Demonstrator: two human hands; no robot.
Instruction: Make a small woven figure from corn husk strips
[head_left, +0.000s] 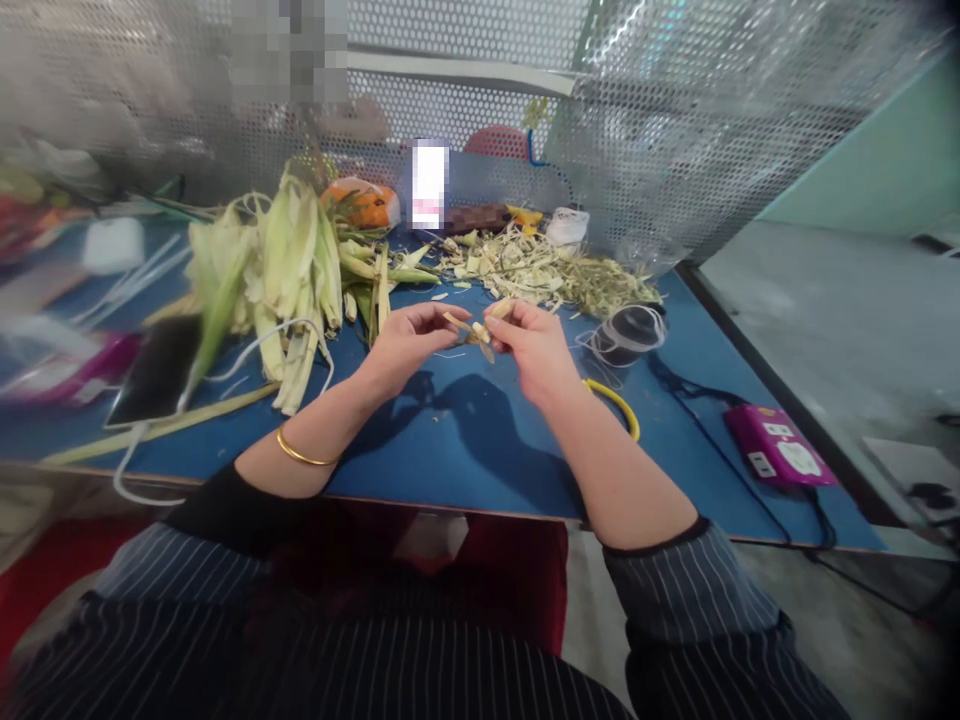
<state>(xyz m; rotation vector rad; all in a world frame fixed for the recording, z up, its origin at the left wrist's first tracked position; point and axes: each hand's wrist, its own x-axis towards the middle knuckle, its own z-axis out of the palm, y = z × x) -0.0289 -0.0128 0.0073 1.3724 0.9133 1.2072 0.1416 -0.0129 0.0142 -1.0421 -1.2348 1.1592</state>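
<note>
Above the blue tabletop (480, 450), both hands meet around a small folded corn husk piece (481, 333) with pale and brownish strips. My left hand (405, 345) is closed in a pinch on a thin strip at its left side. Thumb and fingers of my right hand (536, 345) grip the piece from the right. Its finer shape is too small to make out. Behind the hands lies a heap of husk scraps (525, 265). A large bunch of pale green corn husks (292, 260) spreads to the left.
A dark phone (154, 370) with a white cable lies at left. To the right are a wire spool (630, 333), yellow-handled tool (615, 405) and magenta power socket box (780, 445) with black cords. A lit phone (429, 185) stands against the perforated metal screen (480, 110).
</note>
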